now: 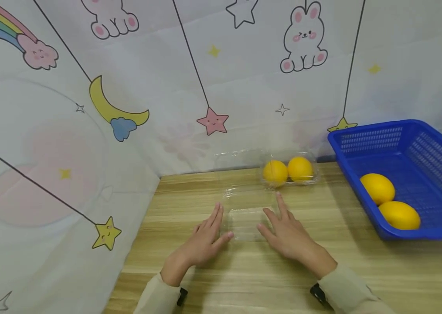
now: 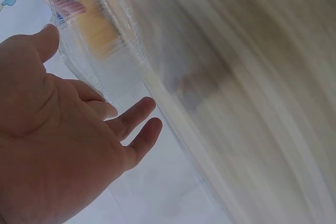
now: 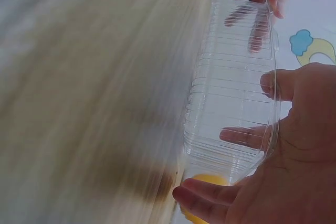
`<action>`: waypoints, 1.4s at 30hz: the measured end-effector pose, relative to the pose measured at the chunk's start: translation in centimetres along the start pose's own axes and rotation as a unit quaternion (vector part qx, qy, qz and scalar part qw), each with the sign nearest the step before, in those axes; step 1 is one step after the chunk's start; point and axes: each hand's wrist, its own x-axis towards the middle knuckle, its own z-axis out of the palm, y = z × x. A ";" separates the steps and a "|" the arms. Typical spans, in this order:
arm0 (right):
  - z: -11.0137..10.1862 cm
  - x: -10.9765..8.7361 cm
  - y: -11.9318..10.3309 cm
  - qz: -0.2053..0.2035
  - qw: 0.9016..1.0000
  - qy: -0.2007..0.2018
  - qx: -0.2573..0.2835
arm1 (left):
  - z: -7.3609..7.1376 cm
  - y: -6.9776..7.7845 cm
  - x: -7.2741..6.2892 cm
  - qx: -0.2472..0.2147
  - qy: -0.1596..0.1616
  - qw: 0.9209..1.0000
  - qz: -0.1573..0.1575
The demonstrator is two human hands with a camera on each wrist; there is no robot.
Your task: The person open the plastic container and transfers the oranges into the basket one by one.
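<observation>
Clear box [image 1: 246, 226], head view: sits mid-frame on the wooden table [image 1: 189, 196], between two hands.
Left hand [image 1: 204, 242], head view: just left of the box; fingers nearly straight, thumb out, gripping nothing.
Right hand [image 1: 289, 235], head view: on the box's right; fingers spread, gripping nothing.
Yellow fruits [image 1: 275, 173], head view: two upper right of centre in another clear box [image 1: 310, 179], two at far right in the blue basket [image 1: 401, 233].
Box rim, left wrist view: upper left, near thumb and fingers — too blurry to tell if they touch.
Box wall, right wrist view: right of centre, right hand's fingers stretched beside it. Soft, even touches should work best — thin plastic may bend.
</observation>
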 end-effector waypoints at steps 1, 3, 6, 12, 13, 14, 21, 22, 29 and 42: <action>0.1 0.1 0.0 0.001 1.000 0.000 0.000 | 0.0 0.0 0.0 -0.003 0.000 1.000 -0.001; 0.2 0.3 0.1 0.001 1.000 0.001 0.001 | -0.1 -0.2 0.1 -0.006 0.000 1.000 -0.002; 0.4 0.7 0.2 -0.002 1.000 0.005 0.003 | -0.1 -0.4 0.1 -0.013 0.001 1.000 -0.004; 0.7 1.4 -0.2 -0.007 1.000 0.010 0.012 | -0.3 -1.0 0.1 -0.013 0.005 1.000 -0.011; 0.8 1.6 -0.3 -0.009 1.000 0.011 0.012 | -0.4 -1.2 0.1 -0.013 0.007 1.000 -0.012; 0.8 1.7 -0.4 -0.008 1.000 0.011 0.012 | -0.4 -1.3 0.2 -0.015 0.009 1.000 -0.014; 0.8 2.9 -0.9 -0.011 1.000 0.007 0.013 | -1.0 -2.0 0.2 -0.031 0.033 0.999 -0.012; 0.9 3.1 -1.0 -0.011 1.000 0.006 0.014 | -1.1 -2.1 0.3 -0.032 0.037 0.999 -0.008; 1.4 4.5 -1.5 -0.004 1.000 0.019 0.013 | -1.8 -2.9 0.7 -0.026 0.039 0.999 -0.018; 2.5 6.2 -2.7 0.011 0.999 0.030 0.020 | -1.9 -4.7 1.2 -0.033 0.048 0.998 -0.037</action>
